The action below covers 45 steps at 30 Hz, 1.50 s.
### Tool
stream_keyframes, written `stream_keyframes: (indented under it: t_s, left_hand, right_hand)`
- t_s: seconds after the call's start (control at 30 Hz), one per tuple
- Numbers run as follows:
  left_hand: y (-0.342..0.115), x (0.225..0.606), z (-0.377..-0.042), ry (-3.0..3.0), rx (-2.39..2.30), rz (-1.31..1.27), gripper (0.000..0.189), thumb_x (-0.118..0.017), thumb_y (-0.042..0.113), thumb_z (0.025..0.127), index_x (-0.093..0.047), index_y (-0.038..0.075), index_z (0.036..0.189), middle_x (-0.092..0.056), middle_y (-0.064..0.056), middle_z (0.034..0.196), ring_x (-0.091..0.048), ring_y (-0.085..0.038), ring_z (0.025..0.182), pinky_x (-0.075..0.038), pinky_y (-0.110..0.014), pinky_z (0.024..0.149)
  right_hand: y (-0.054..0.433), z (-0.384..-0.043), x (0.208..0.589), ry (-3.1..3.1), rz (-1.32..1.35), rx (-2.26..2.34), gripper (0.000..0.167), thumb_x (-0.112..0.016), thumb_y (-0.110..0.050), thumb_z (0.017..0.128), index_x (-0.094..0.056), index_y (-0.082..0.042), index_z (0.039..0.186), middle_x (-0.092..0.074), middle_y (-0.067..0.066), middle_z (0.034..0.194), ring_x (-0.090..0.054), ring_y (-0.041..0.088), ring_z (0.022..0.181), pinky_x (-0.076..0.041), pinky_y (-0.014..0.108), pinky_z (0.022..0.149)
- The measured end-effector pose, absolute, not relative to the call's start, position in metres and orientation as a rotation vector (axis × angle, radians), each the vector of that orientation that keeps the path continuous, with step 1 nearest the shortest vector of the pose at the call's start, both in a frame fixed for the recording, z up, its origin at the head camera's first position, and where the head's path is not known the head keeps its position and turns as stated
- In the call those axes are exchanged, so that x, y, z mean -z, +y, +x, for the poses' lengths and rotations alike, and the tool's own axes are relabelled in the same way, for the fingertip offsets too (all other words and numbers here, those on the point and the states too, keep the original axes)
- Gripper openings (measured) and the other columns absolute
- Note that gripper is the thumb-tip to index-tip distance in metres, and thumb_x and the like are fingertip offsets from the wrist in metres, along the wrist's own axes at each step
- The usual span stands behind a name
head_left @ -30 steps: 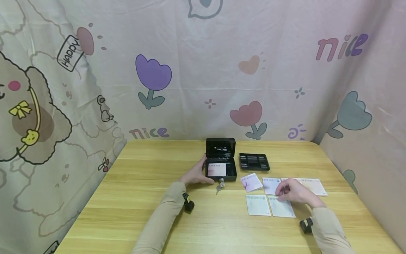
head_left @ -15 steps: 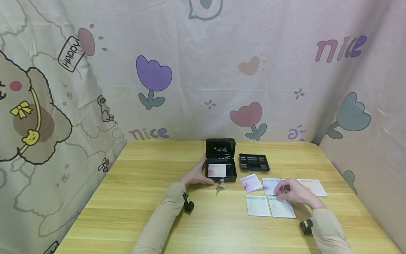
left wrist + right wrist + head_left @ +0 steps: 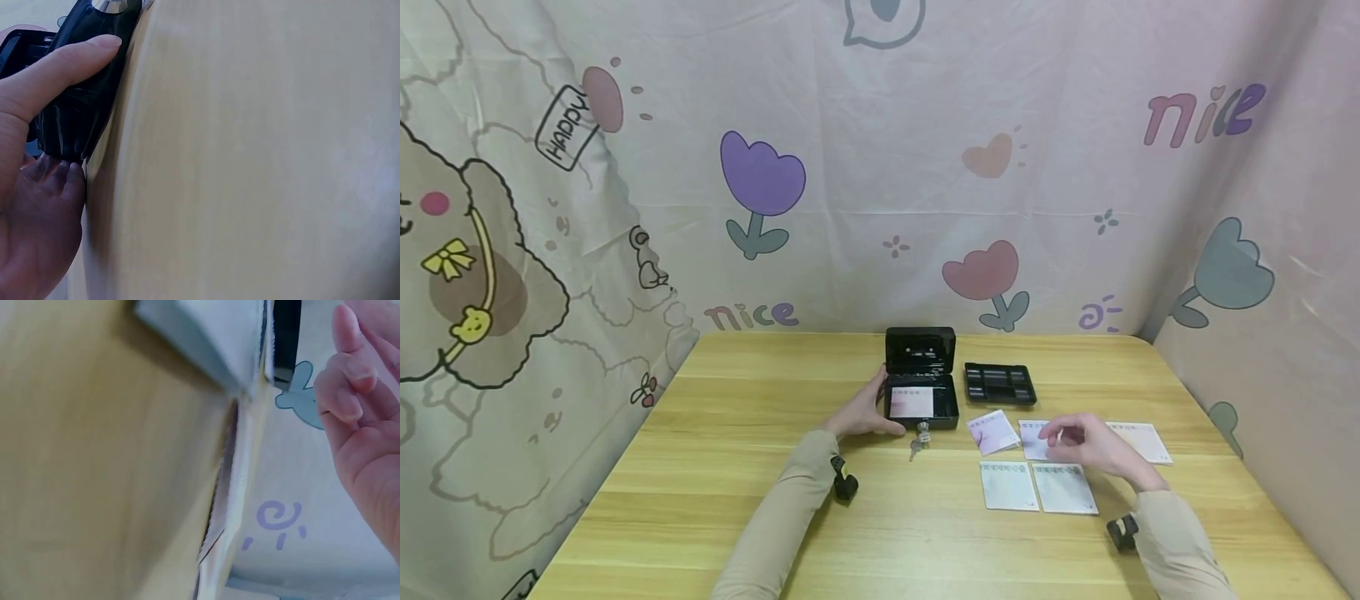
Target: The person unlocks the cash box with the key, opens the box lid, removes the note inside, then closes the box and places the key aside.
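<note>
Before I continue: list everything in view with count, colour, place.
Cash box: 1, black, centre, open.
Keys: count unclear, silver, box lock.
Boxed notepad: 1, pinkish, in box.
Compartment tray: 1, black, beside box.
Angled notepad: 1, lilac, before tray.
Middle notepad: 1, bluish, right of lilac.
Outer notepads: at least 1, pinkish, table's right.
Nearest notepads: 2, pale green, front row.
Table: 1, light wood, underneath.
Printed backdrop: 1, whitish, behind table.
Wrist cameras: 2, black, on wrists.
Sleeves: 2, beige, on arms.
Left hand: 1, bare, gripping box.
Right hand: 1, bare, over notepads.
</note>
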<state>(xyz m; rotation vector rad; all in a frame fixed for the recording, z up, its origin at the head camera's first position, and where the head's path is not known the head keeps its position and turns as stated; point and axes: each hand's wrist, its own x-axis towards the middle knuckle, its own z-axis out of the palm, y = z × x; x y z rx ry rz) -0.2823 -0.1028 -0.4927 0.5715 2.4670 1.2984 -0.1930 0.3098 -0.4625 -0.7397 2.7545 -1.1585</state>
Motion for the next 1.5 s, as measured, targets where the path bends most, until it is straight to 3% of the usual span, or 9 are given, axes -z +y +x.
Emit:
stream_keyframes:
  t_s: [0.23,0.47,0.6,0.97,1.5]
  left_hand:
    - [-0.103,0.491,-0.281,2.460,-1.321,0.574,0.130,-0.091,0.017,0.073,0.004,0.002,0.161,-0.007,-0.024,0.169,-0.019,-0.041,0.155,-0.021,-0.048,0.129]
    - [-0.103,0.491,-0.281,2.469,-1.307,0.584,0.131,-0.091,0.018,0.073,0.005,0.003,0.161,-0.006,-0.023,0.169,-0.021,-0.040,0.155,-0.021,-0.047,0.129]
    - [-0.102,0.492,-0.283,2.482,-1.280,0.580,0.131,-0.091,0.021,0.074,0.004,0.005,0.162,-0.006,-0.021,0.170,-0.021,-0.039,0.155,-0.022,-0.046,0.129]
    - [-0.103,0.493,-0.283,2.475,-1.290,0.587,0.132,-0.091,0.020,0.073,0.005,0.004,0.161,-0.006,-0.022,0.169,-0.020,-0.039,0.155,-0.021,-0.047,0.129]
    - [-0.103,0.496,-0.284,2.452,-1.335,0.569,0.131,-0.091,0.020,0.073,0.004,0.006,0.162,-0.008,-0.021,0.170,-0.020,-0.039,0.155,-0.021,-0.048,0.129]
  right_hand:
    - [0.291,-0.202,0.449,2.782,-0.715,1.159,0.029,-0.077,-0.012,0.086,-0.072,-0.001,0.112,-0.074,0.011,0.102,-0.059,-0.001,0.085,-0.055,0.019,0.079]
    - [0.261,-0.216,0.436,2.771,-0.772,1.149,0.035,-0.074,-0.013,0.089,-0.068,-0.001,0.121,-0.072,0.017,0.120,-0.068,0.028,0.110,-0.056,0.041,0.103]
    - [0.246,-0.226,0.432,2.738,-0.851,1.150,0.037,-0.073,-0.012,0.090,-0.066,0.001,0.124,-0.070,0.022,0.124,-0.066,0.036,0.114,-0.053,0.048,0.104]
    - [0.213,-0.247,0.426,2.650,-0.970,1.185,0.033,-0.070,-0.006,0.092,-0.066,0.005,0.122,-0.068,0.029,0.122,-0.066,0.045,0.113,-0.055,0.051,0.100]
    - [0.169,-0.279,0.430,2.489,-0.913,1.236,0.038,-0.066,-0.007,0.095,-0.061,0.004,0.131,-0.065,0.026,0.132,-0.062,0.042,0.124,-0.051,0.057,0.105]
